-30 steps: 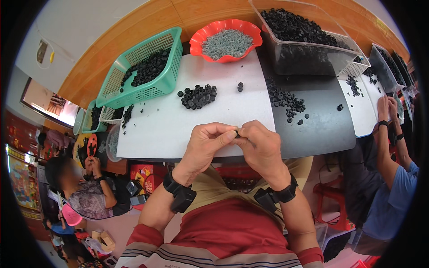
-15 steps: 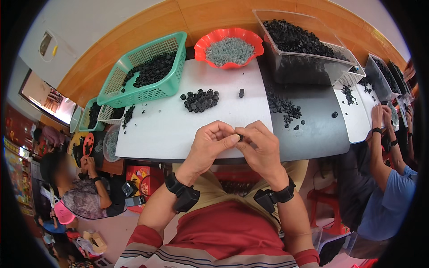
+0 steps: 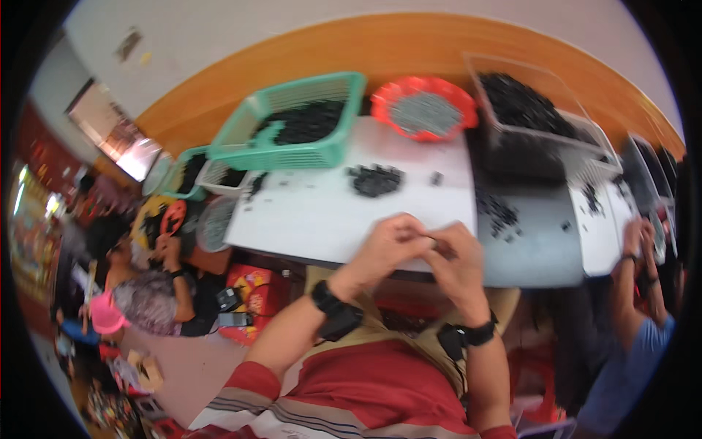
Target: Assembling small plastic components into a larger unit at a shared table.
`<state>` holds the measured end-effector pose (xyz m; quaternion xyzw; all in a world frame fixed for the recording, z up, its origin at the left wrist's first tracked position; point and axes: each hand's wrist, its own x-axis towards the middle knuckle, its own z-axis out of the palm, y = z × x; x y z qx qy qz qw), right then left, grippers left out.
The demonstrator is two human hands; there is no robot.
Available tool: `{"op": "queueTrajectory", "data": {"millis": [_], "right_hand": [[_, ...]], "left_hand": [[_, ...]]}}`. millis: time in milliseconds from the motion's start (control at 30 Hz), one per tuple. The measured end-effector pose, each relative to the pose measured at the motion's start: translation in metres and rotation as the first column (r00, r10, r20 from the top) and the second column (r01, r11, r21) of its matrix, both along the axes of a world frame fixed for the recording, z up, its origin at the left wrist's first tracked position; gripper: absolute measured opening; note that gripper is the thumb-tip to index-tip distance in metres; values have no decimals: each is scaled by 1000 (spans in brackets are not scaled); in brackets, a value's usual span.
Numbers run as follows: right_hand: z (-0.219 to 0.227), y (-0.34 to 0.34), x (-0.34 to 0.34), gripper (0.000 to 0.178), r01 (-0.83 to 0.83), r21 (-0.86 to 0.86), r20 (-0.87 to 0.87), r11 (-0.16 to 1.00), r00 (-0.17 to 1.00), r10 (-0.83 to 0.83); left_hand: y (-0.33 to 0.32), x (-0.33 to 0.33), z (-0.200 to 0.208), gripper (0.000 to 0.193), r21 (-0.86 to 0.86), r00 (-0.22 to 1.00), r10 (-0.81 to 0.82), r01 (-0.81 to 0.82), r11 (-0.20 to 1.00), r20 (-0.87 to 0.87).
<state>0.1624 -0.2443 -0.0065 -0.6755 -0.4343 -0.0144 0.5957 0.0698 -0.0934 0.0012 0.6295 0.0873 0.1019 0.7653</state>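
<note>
My left hand (image 3: 389,250) and my right hand (image 3: 458,265) meet above the front edge of the white board (image 3: 307,230). Their fingertips are pinched together on a small black part, mostly hidden by the fingers and smeared by motion. Beyond them on the board lies a cluster of small black round parts (image 3: 375,180). One or two more black pieces (image 3: 436,178) sit apart, to the right of that cluster. Behind stands a red wavy-rimmed bowl (image 3: 380,110) heaped with small grey metal pieces, perhaps screws.
A green basket (image 3: 292,157) of black parts stands far left; a clear bin (image 3: 526,139) of them stands far right. Loose black parts (image 3: 499,216) lie on the dark tabletop (image 3: 523,256). Co-workers sit on both sides, one in a blue sleeve (image 3: 643,340) at right.
The whole view has shifted and blurred, with the table now further right and lower in the picture. My hands stay together at the fingertips.
</note>
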Motion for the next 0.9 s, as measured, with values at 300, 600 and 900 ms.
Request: {"op": "queueTrajectory", "data": {"millis": [300, 600, 900], "right_hand": [[-20, -1, 7, 21, -73, 50, -71, 996, 995, 77], [-26, 3, 8, 14, -90, 78, -189, 993, 977, 103], [-20, -1, 10, 14, -92, 34, -173, 995, 980, 97]], "left_hand": [[-8, 9, -24, 17, -86, 992, -8, 19, 996, 126], [-8, 9, -20, 19, -33, 984, 19, -13, 999, 179], [-10, 8, -16, 22, 77, 994, 37, -45, 996, 107]]}}
